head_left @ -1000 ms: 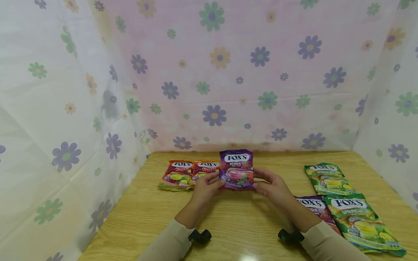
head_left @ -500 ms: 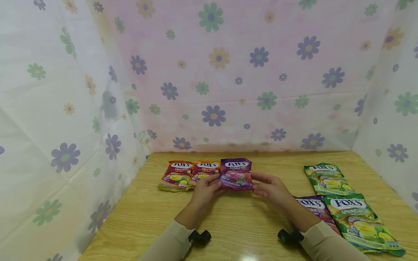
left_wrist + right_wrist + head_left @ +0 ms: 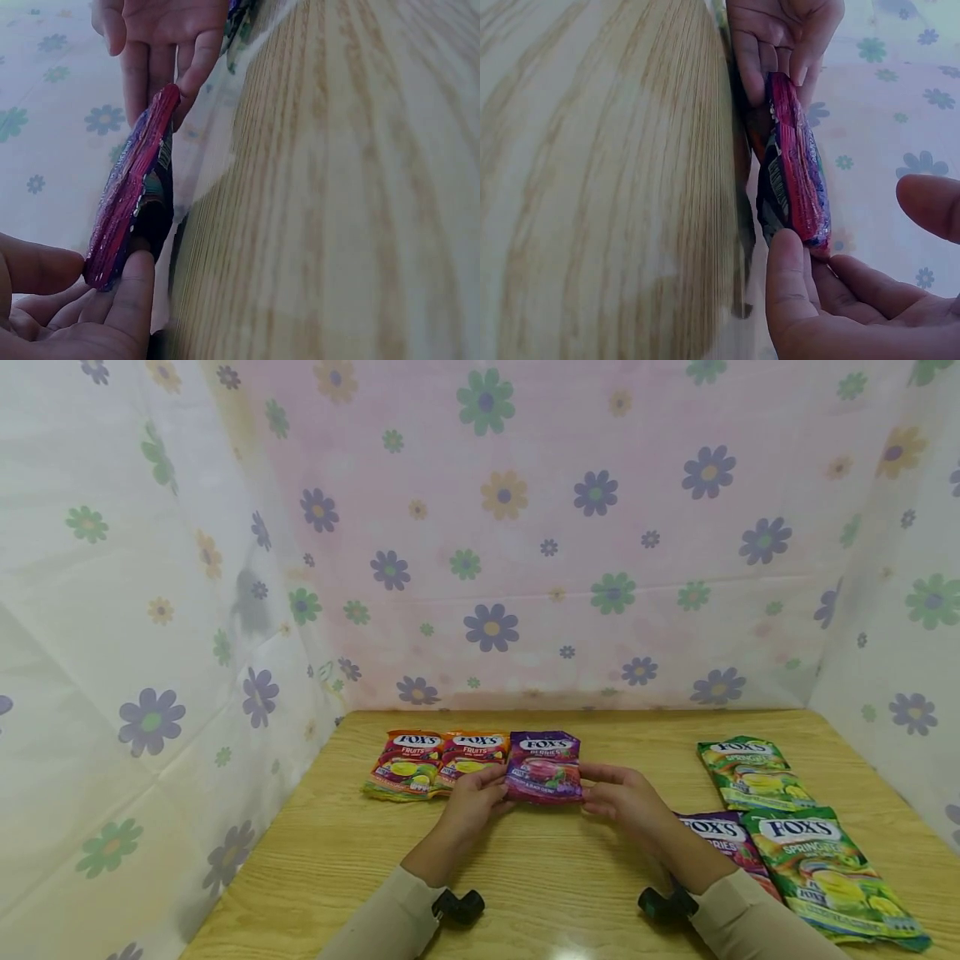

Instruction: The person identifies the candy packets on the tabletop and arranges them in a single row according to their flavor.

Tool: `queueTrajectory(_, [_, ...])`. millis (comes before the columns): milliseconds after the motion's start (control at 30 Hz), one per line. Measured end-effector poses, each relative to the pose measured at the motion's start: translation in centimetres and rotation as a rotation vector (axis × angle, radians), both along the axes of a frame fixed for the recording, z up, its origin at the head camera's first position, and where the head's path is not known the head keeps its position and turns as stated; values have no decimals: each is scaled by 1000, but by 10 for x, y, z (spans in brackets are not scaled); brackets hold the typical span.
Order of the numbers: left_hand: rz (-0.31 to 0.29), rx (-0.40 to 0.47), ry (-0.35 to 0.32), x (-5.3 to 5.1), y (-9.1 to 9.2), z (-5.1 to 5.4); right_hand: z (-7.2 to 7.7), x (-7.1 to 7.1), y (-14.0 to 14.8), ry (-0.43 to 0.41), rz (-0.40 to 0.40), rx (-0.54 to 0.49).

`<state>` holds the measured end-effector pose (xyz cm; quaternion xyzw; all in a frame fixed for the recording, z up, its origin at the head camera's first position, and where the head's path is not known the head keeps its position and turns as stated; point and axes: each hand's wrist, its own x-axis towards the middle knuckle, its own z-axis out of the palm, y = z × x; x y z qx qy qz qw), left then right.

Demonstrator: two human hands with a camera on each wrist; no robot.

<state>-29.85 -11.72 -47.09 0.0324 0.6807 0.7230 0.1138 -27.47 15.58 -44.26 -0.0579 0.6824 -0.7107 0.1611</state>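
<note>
Mostly purple, glossy candy bag [image 3: 545, 768]

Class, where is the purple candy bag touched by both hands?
In the head view, the purple bag is below centre, between the left hand and the right hand, just right of an orange bag.

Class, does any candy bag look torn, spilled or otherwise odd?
Nothing stands out: no tear or spill shows on the held purple bag, the red bags or the green bags. The right arm partly hides the other purple bag.
</note>
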Motion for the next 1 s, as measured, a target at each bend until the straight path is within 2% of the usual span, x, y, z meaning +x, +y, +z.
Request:
queueTrajectory(367, [-12, -23, -4, 1, 0, 0, -3, -2, 2, -16, 41, 5])
queueTrajectory(733, [58, -140, 9, 4, -3, 1, -6, -2, 1, -12, 56, 24])
queueTrajectory(1000, [57, -159, 31, 2, -7, -2, -6, -1, 2, -7, 66, 26])
